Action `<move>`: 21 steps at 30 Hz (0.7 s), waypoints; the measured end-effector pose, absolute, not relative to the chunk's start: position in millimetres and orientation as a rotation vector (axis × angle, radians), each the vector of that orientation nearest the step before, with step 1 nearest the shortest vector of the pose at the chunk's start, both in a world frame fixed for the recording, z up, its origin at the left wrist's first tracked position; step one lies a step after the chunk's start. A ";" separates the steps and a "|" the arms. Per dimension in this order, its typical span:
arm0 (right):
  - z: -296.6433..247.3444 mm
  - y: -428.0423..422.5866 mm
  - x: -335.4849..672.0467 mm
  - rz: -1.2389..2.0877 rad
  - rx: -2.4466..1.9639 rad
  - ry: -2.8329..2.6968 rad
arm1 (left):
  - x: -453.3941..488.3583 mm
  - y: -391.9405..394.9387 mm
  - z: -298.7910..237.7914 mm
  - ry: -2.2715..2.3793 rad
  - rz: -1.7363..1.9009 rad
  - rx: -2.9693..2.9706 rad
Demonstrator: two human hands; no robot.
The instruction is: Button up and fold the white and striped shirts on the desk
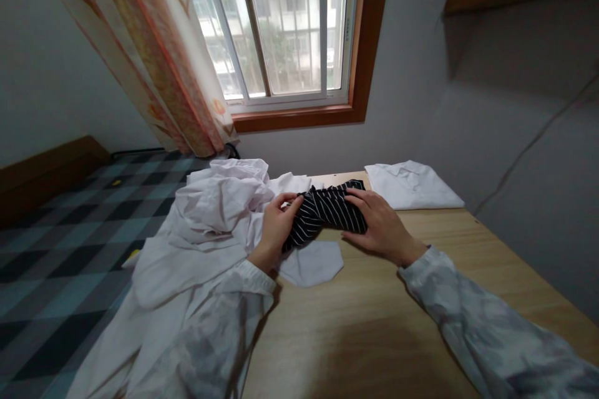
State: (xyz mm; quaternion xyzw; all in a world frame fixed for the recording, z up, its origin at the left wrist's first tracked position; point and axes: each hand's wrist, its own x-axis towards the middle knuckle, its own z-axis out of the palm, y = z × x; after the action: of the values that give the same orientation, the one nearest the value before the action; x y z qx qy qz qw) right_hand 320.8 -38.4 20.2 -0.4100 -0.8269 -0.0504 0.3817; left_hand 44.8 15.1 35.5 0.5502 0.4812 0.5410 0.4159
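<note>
The left hand (276, 224) pinches one end of a bunched striped cloth (327, 212), hiding its edge; the right hand (381, 224) lies flat on the other end. The cloth is black with thin white stripes, lying between the hands on the wooden table (374, 324), beside a white pile (210, 224).

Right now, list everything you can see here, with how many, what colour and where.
striped garment: one, black with white stripes, on the table between the hands
crumpled clothes: one pile, white, table's left end, spilling over the edge
folded shirt: one, white, table's far right
table: one, light wood, centre and right
checked cover: one, blue-grey and black, left
curtain: one, peach patterned, left of the window
window: one, brown wooden frame, far wall
left hand: one, pinching the garment's left end
right hand: one, laid over its right end; grip unclear
</note>
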 end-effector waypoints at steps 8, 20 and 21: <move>-18.9 -11.9 334.9 0.208 -1.445 -1.792 | 32.2 21.7 38.3 1.229 1.320 1.348; 22.7 6.8 367.8 0.768 -1.154 -0.997 | 18.5 25.3 16.7 1.355 0.905 1.989; 23.6 8.6 375.7 0.787 -1.187 -1.033 | 18.4 23.4 15.2 1.369 0.866 2.058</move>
State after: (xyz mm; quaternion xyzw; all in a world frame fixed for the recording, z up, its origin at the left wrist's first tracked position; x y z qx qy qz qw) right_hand 375.7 8.6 23.6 -0.5199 -0.4524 0.3448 0.6373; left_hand 18.4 23.4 15.2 0.7591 0.5048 0.3195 0.2584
